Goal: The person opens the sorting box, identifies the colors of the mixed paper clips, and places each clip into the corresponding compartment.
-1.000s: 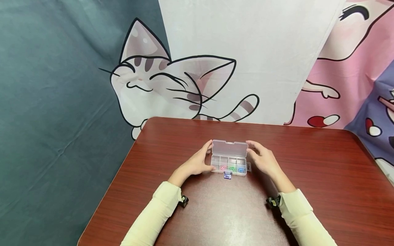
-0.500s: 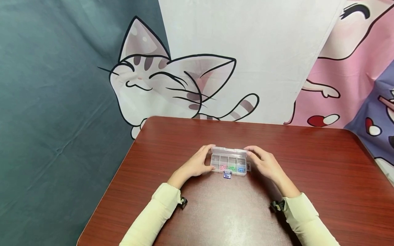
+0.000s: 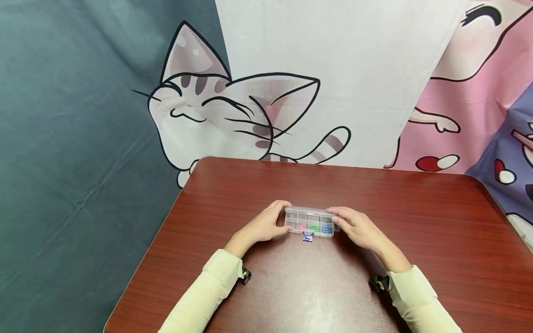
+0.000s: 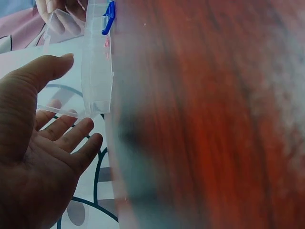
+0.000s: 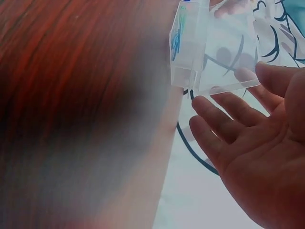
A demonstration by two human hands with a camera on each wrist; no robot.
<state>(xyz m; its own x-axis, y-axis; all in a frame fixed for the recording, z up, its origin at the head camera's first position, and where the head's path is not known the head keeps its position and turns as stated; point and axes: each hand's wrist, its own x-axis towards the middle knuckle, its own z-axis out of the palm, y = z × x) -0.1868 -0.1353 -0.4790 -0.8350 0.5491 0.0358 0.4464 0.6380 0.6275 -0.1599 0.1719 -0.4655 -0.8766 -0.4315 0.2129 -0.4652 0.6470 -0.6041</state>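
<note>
1. Cream sleeves nearest, both forearms on the dark red table.
2. Left hand at the left end of the clear compartment box, fingers loosely extended, touching its edge, not clamped.
3. Right hand at the right end, fingertips on the lid's edge, fingers straight.
4. Box sits mid-table; lid nearly down. Pink, green and blue clips in the front row, blue latch facing the person.
5. Behind: cat-print backdrop.

I can read no text, label, brand or number on anything in my views here.
</note>
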